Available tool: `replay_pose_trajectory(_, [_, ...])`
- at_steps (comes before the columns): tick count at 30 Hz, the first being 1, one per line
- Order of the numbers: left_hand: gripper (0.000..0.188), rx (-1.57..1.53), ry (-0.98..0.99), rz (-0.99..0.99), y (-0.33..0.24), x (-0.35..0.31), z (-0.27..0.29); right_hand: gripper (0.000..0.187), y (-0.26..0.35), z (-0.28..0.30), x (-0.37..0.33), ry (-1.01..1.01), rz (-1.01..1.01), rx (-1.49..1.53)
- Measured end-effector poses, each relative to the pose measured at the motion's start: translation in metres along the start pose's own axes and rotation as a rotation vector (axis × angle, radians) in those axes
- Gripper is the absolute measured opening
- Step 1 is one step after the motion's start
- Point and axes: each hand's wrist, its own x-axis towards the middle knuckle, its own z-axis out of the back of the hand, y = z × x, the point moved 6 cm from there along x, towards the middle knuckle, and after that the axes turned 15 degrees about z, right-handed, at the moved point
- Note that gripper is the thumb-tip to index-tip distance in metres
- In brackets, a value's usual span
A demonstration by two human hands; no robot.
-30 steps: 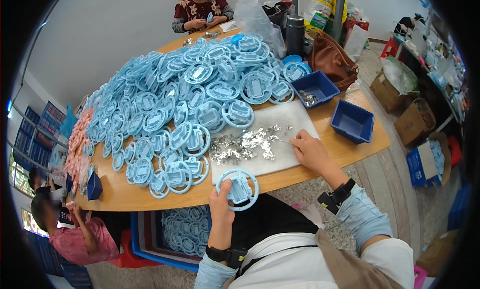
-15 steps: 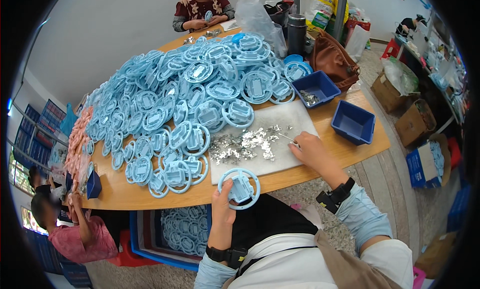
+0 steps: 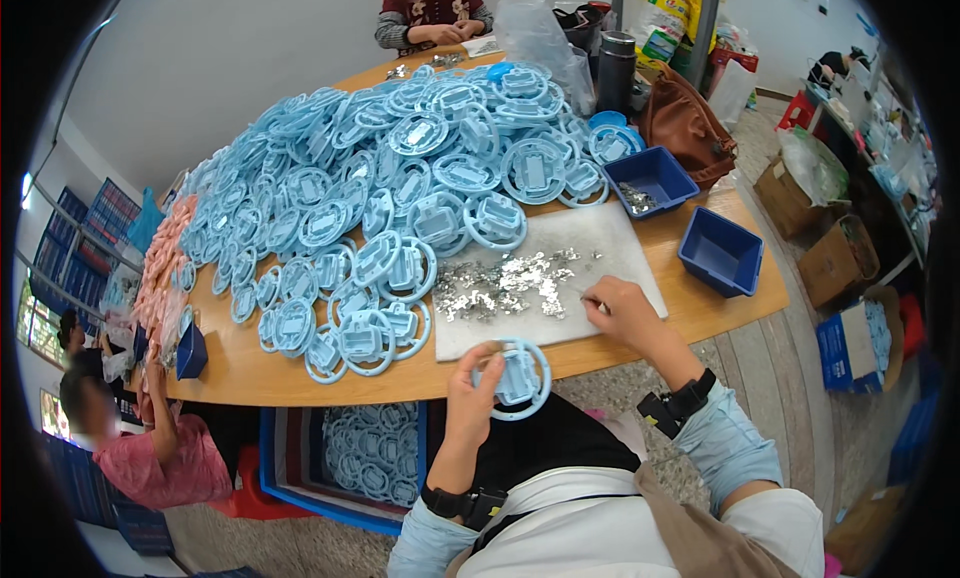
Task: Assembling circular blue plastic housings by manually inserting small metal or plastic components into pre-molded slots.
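Note:
My left hand (image 3: pixel 468 403) is closed on the rim of a light blue round plastic part (image 3: pixel 518 378), a ring with a raised boxy centre, held just off the table's near edge. At the right side of a whitish board (image 3: pixel 625 248), my right hand (image 3: pixel 625 313) is closed in a pinch. A thin stick-like tool (image 3: pixel 583 295) pokes out from its fingers toward small shiny metal pieces (image 3: pixel 530 275) scattered on the board. What kind of tool it is cannot be made out. A large heap of similar blue parts (image 3: pixel 420 138) lies behind and left of the board.
Two dark blue bins (image 3: pixel 722 250) (image 3: pixel 652 181) stand at the right; the farther holds metal pieces. Beyond are a brown bag (image 3: pixel 685 128) and a dark flask (image 3: pixel 615 73). A blue crate (image 3: pixel 270 478) of parts sits below the table. Co-workers are at the far side and left.
The view has shifted slightly. My left hand has brought the blue part a little to the right. My right hand has drawn slightly nearer. The co-worker opposite has lowered their hands.

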Motion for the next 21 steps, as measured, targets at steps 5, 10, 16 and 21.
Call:
replay_pose_trajectory(5, [0.020, 0.152, 0.068, 0.006, -0.009, 0.001, -0.021, 0.013, 0.067, -0.013, 0.019, 0.071, 0.283, 0.177])
replay_pose_trajectory(10, [0.015, 0.179, 0.093, -0.081, -0.008, 0.002, -0.024, 0.014, 0.085, -0.022, 0.026, 0.075, 0.307, 0.301])
replay_pose_trajectory(16, [0.012, 0.290, -0.041, -0.265, -0.015, -0.005, -0.018, 0.014, 0.074, -0.033, 0.026, -0.031, -0.110, 0.471])
replay_pose_trajectory(21, [0.012, 0.295, -0.110, -0.307, -0.017, -0.009, -0.014, 0.013, 0.073, -0.043, 0.024, -0.010, -0.250, 0.572])
